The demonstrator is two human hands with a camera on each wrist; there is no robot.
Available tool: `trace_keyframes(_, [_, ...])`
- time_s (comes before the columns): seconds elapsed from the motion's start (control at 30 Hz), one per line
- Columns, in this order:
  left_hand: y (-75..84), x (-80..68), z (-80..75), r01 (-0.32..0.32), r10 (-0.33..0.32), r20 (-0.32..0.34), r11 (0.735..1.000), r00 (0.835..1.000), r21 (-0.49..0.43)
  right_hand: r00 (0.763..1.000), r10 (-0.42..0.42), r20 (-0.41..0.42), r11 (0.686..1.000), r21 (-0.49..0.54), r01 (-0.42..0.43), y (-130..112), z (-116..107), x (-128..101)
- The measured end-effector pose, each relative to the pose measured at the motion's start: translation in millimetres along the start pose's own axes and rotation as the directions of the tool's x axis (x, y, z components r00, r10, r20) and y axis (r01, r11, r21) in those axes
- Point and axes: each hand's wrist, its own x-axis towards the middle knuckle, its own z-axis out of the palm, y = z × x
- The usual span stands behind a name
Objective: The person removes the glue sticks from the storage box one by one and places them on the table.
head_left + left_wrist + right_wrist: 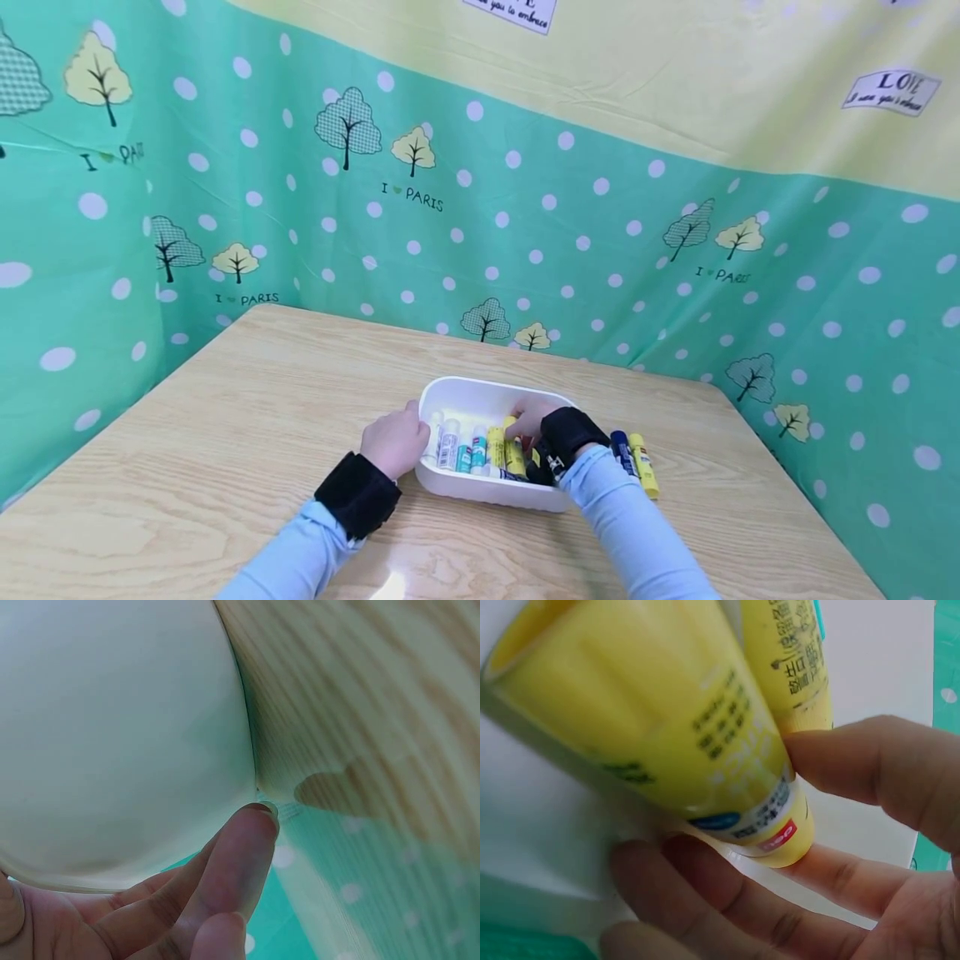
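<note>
Now the right hand (534, 419) pinches a yellow plastic glue stick (667, 727) inside the white plastic tray (480, 396); the left hand (396, 443) grips its nine o'clock rim. Several sticks lie packed; two more (634, 462) wait at three o'clock.

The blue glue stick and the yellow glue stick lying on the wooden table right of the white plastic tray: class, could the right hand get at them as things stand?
Probably yes: the blue glue stick and yellow glue stick lie uncovered beside the right hand, though it grips another yellow tube.
</note>
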Motion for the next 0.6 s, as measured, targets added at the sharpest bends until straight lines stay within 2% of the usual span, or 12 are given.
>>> trace_keyframes(0.17, [-0.5, -0.3, -0.1, 0.006, -0.006, 0.000, 1.000, 1.000, 0.002, 1.000, -0.022, -0.017, 1.000, -0.014, 0.022, -3.8, 0.6, -5.1])
trace_keyframes(0.6, [-0.9, 0.4, -0.2, 0.012, -0.012, 0.002, 1.000, 1.000, 0.003, 0.999, 0.020, -0.025, 1.000, 0.011, -0.020, -2.1, 1.1, -1.9])
